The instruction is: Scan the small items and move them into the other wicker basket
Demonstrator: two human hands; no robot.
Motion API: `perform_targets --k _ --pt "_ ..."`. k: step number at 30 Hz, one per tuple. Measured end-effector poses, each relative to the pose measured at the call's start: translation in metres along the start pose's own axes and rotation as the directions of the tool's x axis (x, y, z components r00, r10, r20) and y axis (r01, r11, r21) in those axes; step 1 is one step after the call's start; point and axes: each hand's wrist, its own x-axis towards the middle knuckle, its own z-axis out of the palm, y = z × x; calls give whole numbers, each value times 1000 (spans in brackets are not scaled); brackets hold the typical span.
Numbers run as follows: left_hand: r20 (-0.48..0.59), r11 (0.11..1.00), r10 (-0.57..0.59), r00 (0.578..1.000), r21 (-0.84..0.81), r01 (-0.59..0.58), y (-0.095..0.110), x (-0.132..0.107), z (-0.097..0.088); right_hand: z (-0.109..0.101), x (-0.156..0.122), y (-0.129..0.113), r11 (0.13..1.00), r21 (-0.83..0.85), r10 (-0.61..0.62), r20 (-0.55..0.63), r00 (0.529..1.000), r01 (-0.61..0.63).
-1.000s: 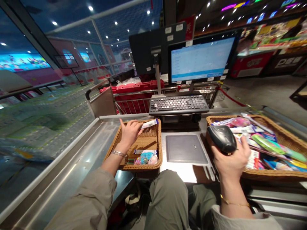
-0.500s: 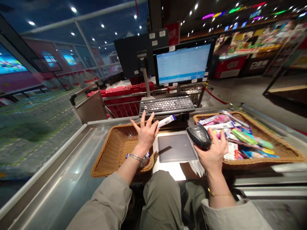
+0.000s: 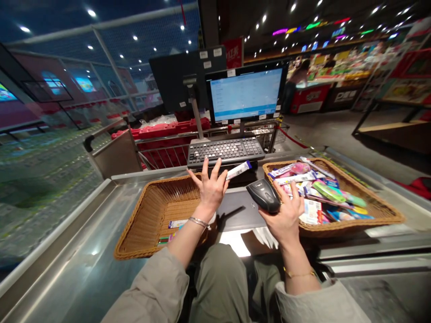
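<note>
My left hand (image 3: 212,190) pinches a slim white and blue packet (image 3: 239,170), its other fingers spread toward the keyboard. A printed barcode shows on the packet. In my right hand (image 3: 284,220) is a black barcode scanner (image 3: 264,195), its head pointing left over a dark flat pad (image 3: 235,206). Beyond that hand, the right wicker basket (image 3: 387,211) holds several small colourful packets (image 3: 328,190). Under my left forearm, the left wicker basket (image 3: 129,224) has a few small packets (image 3: 177,223) at its bottom, partly hidden by my arm.
Ahead stand a keyboard (image 3: 225,149) and a lit monitor (image 3: 247,96), with a second dark screen (image 3: 185,76) beside them. A metal counter (image 3: 90,233) runs along the left. Behind are a shopping cart (image 3: 161,152) and, farther off, a person (image 3: 296,85).
The view has turned slightly right. My left hand and the packet have shifted right over the pad, while the scanner has come left, closer to the packet. More packets in the left basket now show.
</note>
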Motion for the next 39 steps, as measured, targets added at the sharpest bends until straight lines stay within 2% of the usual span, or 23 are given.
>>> perform_targets --k 13,26,32,39 --pt "-45 1000 12 999 -9 -13 2 -3 14 1 0 0 999 1 -51 28 998 51" --pt "-88 1000 19 996 -6 -20 2 -3 15 1 -1 4 998 16 -64 24 998 64" --pt "-61 999 22 998 -47 -25 13 6 9 -10 4 7 1000 -18 -26 -35 999 25" --pt "-51 992 29 998 -122 -35 43 23 5 -40 17 18 998 -38 46 -158 986 -53"
